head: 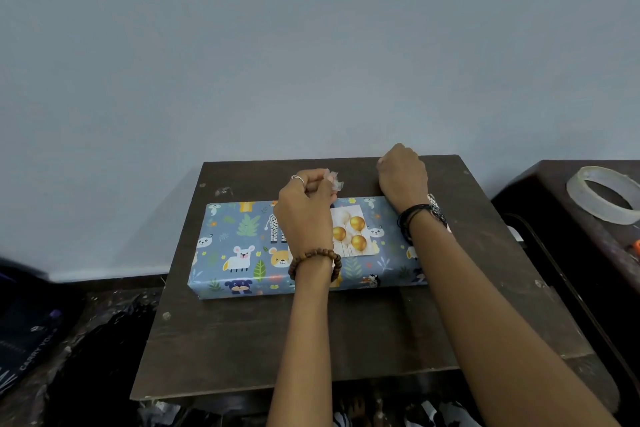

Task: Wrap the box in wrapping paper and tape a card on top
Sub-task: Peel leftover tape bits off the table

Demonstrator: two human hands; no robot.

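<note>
Your left hand (306, 215) pinches a crumpled scrap of tape (333, 180) just above the card (353, 236), which lies below and nearer you on the wrapped box (242, 250), while your right hand (403, 177), fingers curled, hovers beyond the box's far edge.

box (242, 250) on table (346, 340) | card (353, 236) on box | tape roll (604, 198) far right

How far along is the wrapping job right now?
Wrapping looks done: paper covers the box on every visible side. The card lies on top. The left hand pinches a crumpled bit of tape; whether the card is taped yet can't be told.
</note>
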